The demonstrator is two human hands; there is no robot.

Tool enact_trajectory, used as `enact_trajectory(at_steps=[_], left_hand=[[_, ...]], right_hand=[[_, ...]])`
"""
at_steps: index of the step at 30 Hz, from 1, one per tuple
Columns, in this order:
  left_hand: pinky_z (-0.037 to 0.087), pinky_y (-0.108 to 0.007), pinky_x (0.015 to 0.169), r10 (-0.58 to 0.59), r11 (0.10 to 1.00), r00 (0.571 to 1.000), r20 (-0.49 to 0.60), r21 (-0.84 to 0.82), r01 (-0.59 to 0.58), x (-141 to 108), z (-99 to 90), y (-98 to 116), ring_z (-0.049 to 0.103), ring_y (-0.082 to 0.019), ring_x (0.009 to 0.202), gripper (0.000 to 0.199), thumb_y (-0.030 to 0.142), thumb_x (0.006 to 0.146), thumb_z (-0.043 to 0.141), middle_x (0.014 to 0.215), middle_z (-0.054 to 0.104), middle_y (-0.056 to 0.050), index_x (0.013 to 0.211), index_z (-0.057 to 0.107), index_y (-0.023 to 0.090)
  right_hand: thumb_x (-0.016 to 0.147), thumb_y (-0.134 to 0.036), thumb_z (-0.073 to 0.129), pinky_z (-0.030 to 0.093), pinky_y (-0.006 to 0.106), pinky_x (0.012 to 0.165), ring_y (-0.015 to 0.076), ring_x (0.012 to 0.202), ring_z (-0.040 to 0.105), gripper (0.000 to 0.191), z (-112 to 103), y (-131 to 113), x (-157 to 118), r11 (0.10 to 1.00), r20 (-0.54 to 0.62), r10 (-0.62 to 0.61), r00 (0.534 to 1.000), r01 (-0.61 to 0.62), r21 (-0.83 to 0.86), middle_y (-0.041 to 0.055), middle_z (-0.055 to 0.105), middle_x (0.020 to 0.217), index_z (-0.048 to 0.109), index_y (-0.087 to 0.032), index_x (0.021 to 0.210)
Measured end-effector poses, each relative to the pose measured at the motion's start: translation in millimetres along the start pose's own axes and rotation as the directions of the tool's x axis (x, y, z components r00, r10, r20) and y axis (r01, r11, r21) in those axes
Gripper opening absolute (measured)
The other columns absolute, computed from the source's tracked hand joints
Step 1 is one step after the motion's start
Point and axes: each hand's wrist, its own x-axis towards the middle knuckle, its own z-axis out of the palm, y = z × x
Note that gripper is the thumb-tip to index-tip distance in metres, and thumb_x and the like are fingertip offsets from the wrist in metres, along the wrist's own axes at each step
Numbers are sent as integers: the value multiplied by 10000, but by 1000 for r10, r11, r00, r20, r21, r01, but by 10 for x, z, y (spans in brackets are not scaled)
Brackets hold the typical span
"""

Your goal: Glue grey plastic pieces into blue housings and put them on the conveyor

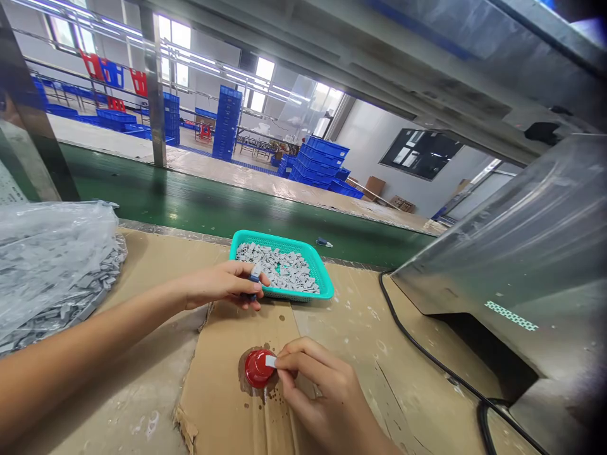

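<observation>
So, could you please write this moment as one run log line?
left hand: holding blue-and-grey item by teal basket | right hand: pinching pale piece at red container | contact: unclear

Shows teal on the basket [325, 281], pale grey on the parts [294, 270] inside and the piece [270, 361] in the right hand [318, 378]. Reads red on the container [257, 368], darker-spotted tan on the cardboard [215, 360], green on the belt [213, 205], blue on the crates [317, 163].

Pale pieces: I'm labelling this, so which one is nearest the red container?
The pale piece pinched in the right hand, overlapping the red container in view; the others are farther off, many in the teal basket.
</observation>
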Motion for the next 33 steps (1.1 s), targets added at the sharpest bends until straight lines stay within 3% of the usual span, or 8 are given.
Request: enact_trajectory(at_steps=[3,6,10,17,21,24,30,33], left_hand=[[448,-256,666,-7,1000,1000,5,-25,7,22,-25,-12,594,-155,758,239,279,687,589,773,565,-18,890,552,157],[458,-288,755,-25,976,999,-30,-219,17,28,-11,13,595,-151,779,247,244,715,561,825,583,-49,931,542,125],[415,-296,890,-11,897,1000,-16,-441,3,18,10,50,589,-151,850,346,36,686,464,875,600,-77,1028,488,84],[396,-323,899,15,921,994,111,-389,30,-28,9,77,572,-170,908,401,14,674,494,967,597,-74,1060,495,124],[425,-285,812,34,905,999,0,-425,-31,-8,39,66,575,-161,880,285,101,703,551,1008,583,-85,986,550,137],[427,-205,702,45,928,996,-81,-367,-72,3,66,49,568,-111,809,211,152,698,586,887,600,-51,910,596,147],[431,-220,757,76,941,997,0,-330,-72,-20,67,47,556,-85,761,310,167,661,632,785,604,-18,970,613,191],[449,-262,755,102,948,994,-43,-298,-110,-7,81,26,572,-110,745,297,164,599,681,784,623,-19,893,644,190]], right_hand=[[714,-26,457,464,203,576,115,643,562,191,-25,-26,9,1000,-19,-4,1000,4,3,39,581,715,562,-185,717],[713,-27,467,469,203,599,121,674,571,183,-44,-50,18,1000,-59,-12,998,11,-4,48,589,736,564,-182,727],[710,-31,470,472,196,593,118,662,572,178,-66,-71,54,1000,-61,-31,998,31,2,43,588,715,566,-179,716],[726,-38,453,463,199,562,113,630,556,180,-141,-104,104,1000,-25,8,1000,-8,13,35,583,701,574,-169,700],[725,-36,459,465,204,595,117,662,564,176,-146,-98,104,999,-37,8,999,-7,32,47,592,731,586,-158,718],[724,-37,465,459,202,589,113,653,560,176,-153,-96,120,998,-31,49,998,-48,45,42,591,715,594,-155,713],[709,-46,484,454,211,560,116,619,559,168,-203,-100,171,994,32,68,997,-70,84,31,596,682,602,-161,677],[697,-80,526,474,230,604,131,658,578,126,-286,-110,262,975,-60,148,987,-136,177,28,614,697,609,-172,675]])
